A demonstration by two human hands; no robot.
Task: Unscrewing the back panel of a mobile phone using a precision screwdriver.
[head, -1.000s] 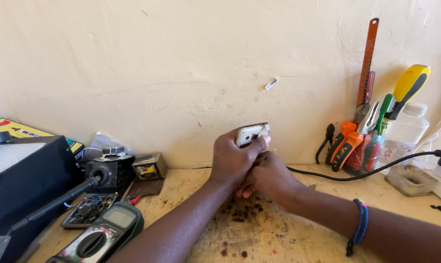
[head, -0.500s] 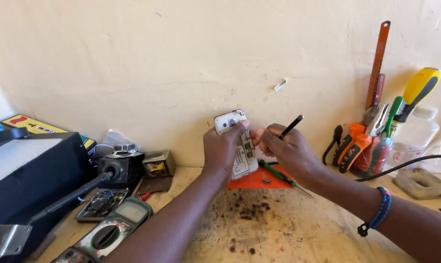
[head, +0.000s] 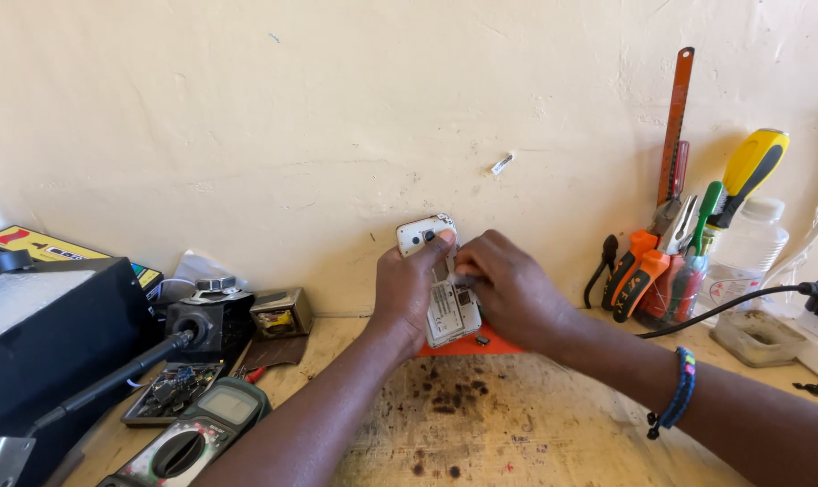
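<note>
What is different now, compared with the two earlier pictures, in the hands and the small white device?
Half a second ago the right hand was lifted off the white device, holding a thin dark tool. Now it has come back onto the device, fingertips pressing its middle, and the tool is not visible. The left hand still holds the device upright against the wall. The multimeter, the tool holder and the black cable have not moved.

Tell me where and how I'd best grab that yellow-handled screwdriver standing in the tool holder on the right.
Grip the yellow-handled screwdriver by its yellow handle, coming from above and slightly from the right. The handle sticks up tilted to the right, above the orange pliers and the other tools, while its shaft is buried among them in the holder. The clear bottle stands close behind, so a side approach looks cramped.
</note>
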